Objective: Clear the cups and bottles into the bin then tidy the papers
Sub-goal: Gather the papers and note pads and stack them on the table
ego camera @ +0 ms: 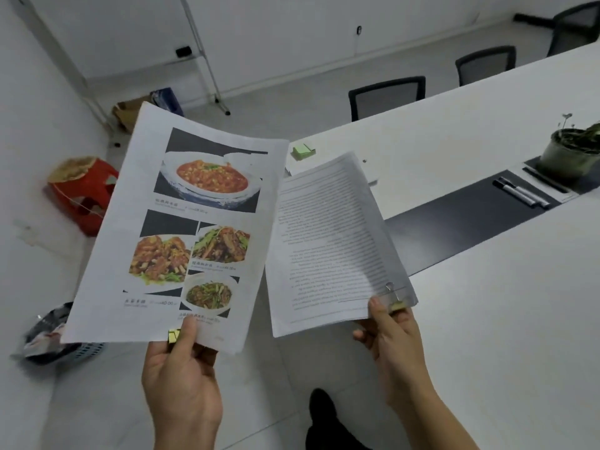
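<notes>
Because papers (194, 228) overlap, bin (87, 347) (dark) half-hidden.

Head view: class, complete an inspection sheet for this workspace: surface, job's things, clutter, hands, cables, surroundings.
Surface: white table, dark strip along its middle.
Job's things: menu sheets in left hand; text pages in right hand; bin on floor, holding rubbish.
Clutter: pens, potted plant, green notepad.
Hands: each pinches its papers beside a gold clip.
Cables: possibly a thin lead under a wall fitting.
Surroundings: red stool, chairs, cardboard box.
</notes>
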{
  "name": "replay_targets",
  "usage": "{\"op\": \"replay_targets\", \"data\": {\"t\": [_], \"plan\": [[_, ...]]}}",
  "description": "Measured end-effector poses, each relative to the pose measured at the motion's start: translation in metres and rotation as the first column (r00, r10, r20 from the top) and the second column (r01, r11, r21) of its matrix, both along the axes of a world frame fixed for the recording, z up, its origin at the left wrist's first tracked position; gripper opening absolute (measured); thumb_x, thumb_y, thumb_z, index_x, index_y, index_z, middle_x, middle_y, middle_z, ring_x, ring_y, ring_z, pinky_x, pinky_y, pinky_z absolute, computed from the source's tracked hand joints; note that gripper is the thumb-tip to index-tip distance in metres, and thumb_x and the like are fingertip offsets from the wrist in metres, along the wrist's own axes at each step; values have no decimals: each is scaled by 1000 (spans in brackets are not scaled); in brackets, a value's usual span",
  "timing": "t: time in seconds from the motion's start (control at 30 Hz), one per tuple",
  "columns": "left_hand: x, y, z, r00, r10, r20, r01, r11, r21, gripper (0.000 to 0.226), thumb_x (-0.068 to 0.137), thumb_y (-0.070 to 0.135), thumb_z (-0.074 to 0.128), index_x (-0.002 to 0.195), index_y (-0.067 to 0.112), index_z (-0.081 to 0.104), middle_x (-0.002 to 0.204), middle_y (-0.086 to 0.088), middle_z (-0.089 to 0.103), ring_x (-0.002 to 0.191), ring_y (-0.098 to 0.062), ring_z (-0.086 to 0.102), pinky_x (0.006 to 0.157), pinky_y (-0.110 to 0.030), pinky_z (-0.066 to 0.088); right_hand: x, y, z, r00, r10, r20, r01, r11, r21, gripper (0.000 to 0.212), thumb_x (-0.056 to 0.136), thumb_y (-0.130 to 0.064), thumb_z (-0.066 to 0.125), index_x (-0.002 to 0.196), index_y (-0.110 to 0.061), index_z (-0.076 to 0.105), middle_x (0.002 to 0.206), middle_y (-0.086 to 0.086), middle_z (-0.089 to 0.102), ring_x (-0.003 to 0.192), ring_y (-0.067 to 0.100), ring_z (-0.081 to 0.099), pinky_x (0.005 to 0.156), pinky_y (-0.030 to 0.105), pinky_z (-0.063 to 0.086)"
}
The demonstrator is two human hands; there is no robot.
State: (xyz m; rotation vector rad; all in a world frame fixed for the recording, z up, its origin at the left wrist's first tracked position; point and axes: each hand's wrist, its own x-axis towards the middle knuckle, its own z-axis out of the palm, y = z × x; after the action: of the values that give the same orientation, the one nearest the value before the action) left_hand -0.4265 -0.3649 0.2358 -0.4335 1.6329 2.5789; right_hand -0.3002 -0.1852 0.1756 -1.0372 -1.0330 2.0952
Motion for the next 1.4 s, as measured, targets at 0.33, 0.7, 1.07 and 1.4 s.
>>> {"op": "replay_targets", "data": {"t": [0.33,0.7,1.07,1.4], "plan": [[-233,57,8,998,-55,-32,55,998,-10,38,96,4,55,126,26,65,119,4,72,106,-15,70,80,-32,60,-229,60,31,1000,-2,-12,2,999,46,32,99,-22,57,130,-15,57,106,1,70,71,7,64,56,25,53],[-479,195,-14,887,-460,-29,458,887,-63,28,94,6,62,112,26,71,111,7,74,104,-16,71,83,-38,60,-378,152,25,882,-428,195,343,870,355,19,105,-18,46,116,-22,60,103,1,67,87,13,65,68,26,56],[-566,348,-22,684,-730,-2,719,674,-171,25,94,7,62,97,30,72,97,13,76,97,-15,73,80,-40,60,-393,271,-16,660,-511,551,237,837,493,22,103,-39,47,103,-21,60,86,-5,64,75,12,56,64,28,43],[-598,460,-49,728,-684,45,653,671,-351,31,95,9,62,125,16,65,115,5,72,100,-15,71,78,-35,60,-444,476,-96,469,-69,880,-500,801,329,21,104,-34,44,87,-22,47,88,0,59,86,25,54,72,38,40]]}}
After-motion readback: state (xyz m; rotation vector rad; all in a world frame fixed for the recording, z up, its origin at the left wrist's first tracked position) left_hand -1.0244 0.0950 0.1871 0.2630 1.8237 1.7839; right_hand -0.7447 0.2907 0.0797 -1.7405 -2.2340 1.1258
